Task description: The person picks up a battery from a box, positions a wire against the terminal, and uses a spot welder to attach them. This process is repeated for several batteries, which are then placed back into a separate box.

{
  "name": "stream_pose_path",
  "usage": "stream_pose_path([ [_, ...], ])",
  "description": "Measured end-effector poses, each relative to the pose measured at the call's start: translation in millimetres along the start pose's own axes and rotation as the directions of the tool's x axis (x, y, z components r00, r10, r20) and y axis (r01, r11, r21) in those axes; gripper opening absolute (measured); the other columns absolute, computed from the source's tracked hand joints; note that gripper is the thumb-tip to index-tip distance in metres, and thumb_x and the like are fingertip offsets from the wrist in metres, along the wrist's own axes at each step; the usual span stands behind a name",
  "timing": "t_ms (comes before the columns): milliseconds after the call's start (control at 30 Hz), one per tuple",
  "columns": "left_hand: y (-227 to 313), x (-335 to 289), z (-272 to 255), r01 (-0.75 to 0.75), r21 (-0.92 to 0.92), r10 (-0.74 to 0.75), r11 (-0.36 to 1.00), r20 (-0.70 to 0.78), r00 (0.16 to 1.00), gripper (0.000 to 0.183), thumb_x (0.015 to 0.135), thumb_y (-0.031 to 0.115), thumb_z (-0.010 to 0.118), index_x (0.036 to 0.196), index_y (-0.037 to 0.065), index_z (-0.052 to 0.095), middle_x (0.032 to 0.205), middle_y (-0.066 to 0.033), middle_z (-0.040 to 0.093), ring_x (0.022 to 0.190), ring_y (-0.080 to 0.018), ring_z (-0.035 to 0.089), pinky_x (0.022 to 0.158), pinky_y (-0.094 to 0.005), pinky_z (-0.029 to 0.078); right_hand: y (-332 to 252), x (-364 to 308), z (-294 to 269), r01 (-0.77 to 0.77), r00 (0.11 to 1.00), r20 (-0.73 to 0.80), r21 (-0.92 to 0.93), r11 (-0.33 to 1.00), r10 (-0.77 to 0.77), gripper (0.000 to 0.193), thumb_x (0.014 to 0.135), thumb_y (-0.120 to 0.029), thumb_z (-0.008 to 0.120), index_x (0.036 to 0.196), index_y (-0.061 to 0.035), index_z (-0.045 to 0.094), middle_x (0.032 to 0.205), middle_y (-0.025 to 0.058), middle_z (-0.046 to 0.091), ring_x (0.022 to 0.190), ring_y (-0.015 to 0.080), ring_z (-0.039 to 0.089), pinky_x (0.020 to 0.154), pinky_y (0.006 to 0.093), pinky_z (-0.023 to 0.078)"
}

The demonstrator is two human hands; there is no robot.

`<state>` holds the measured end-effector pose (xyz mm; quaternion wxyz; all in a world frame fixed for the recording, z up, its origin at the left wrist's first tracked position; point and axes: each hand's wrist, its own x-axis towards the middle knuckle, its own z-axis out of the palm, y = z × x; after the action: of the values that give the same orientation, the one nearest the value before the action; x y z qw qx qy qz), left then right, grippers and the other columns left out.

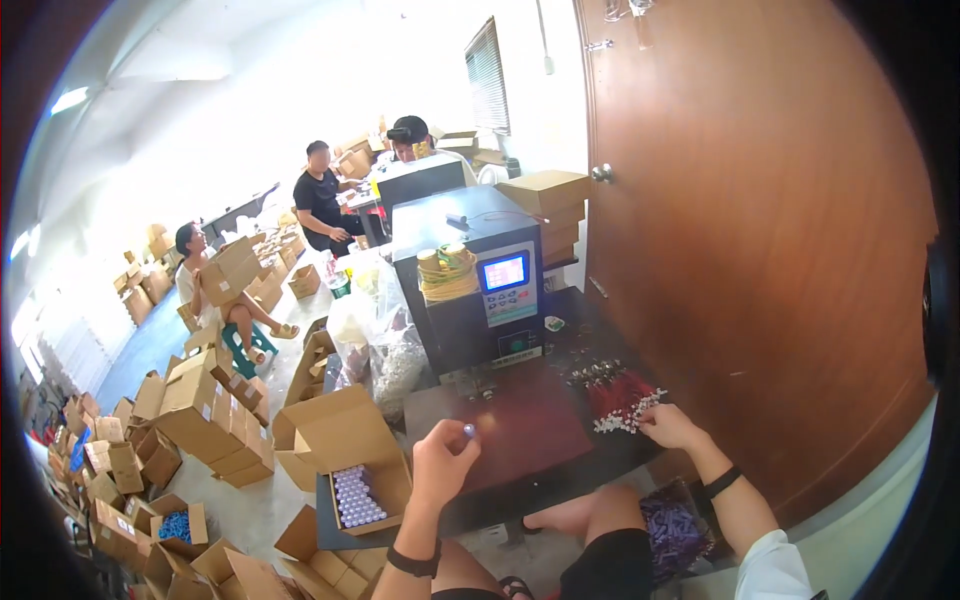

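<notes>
My left hand is raised over the near left part of the dark table, its thumb and fingers pinching a lavender cylindrical battery cell with one end showing. Below it and to the left, rows of similar lavender cells stand in an open cardboard box. At the table's right side, my right hand reaches into a pile of red wire leads with small white connectors. Its fingertips are closed at the connector end, and whatever lies between them is too small to tell.
A dark boxy machine with a lit blue screen stands behind the red-brown mat. Yellow coiled wire hangs on it. A brown door rises at right. Cardboard boxes crowd the left floor; several people sit beyond.
</notes>
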<state>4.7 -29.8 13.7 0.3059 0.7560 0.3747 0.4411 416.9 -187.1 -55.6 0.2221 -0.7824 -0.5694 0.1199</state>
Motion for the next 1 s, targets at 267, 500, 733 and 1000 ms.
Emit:
stream_pose_path([
  [267, 4.8, -1.4, 1.7, -0.01, 0.038, 0.01, 0.999, 0.01, 1.0, 0.023, 0.082, 0.01, 0.083, 0.098, -0.001, 0.071, 0.086, -0.0107, 0.068, 0.076, -0.0177, 0.068, 0.072, -0.0297, 0.055, -19.4, -4.2, -46.1, 0.016, 1.0, -0.025, -0.07, 0.997, -0.018, 0.02, 0.092, -0.021, 0.068, 0.095, -0.0026, 0.077, 0.091, 0.0232, 0.073, 0.091, 0.0413, 0.072, 0.081, 0.0476, 0.056],
  [500, -3.1, -0.2, 2.3, -0.026, 0.076, 0.025, 0.997, 0.003, 1.0, 0.024, 0.082, 0.012, 0.083, 0.098, -0.002, 0.072, 0.082, -0.0099, 0.065, 0.07, -0.0179, 0.062, 0.068, -0.0306, 0.052, -49.7, 0.7, -86.9, 0.035, 0.969, -0.246, 0.226, 0.973, 0.022, 0.018, 0.097, -0.011, 0.063, 0.097, 0.0041, 0.073, 0.077, 0.0113, 0.072, 0.073, 0.0202, 0.069, 0.069, 0.0331, 0.052],
  [733, -4.9, 9.0, 5.2, -0.066, 0.101, 0.059, 0.993, 0.072, 0.996, 0.027, 0.081, 0.017, 0.083, 0.098, -0.002, 0.073, 0.079, -0.0134, 0.065, 0.07, -0.022, 0.063, 0.069, -0.0337, 0.053, -113.8, 1.2, -67.1, 0.056, 0.992, -0.118, 0.722, 0.689, 0.043, 0.016, 0.1, -0.016, 0.071, 0.105, -0.0012, 0.073, 0.091, -0.0023, 0.069, 0.083, 0.0059, 0.06, 0.073, 0.0239, 0.048],
  [1000, -11.1, 50.3, 15.4, -0.057, 0.125, 0.03, 0.991, 0.213, 0.977, 0.032, 0.077, 0.022, 0.084, 0.094, -0.004, 0.075, 0.081, -0.0163, 0.067, 0.077, -0.029, 0.069, 0.072, -0.037, 0.054, -168.7, 38.6, -0.1, 0.057, 0.991, 0.015, 0.856, 0.514, -0.135, 0.011, 0.099, -0.015, 0.07, 0.1, -0.0046, 0.07, 0.095, -0.0043, 0.066, 0.092, 0.0056, 0.058, 0.083, 0.0231, 0.045],
])
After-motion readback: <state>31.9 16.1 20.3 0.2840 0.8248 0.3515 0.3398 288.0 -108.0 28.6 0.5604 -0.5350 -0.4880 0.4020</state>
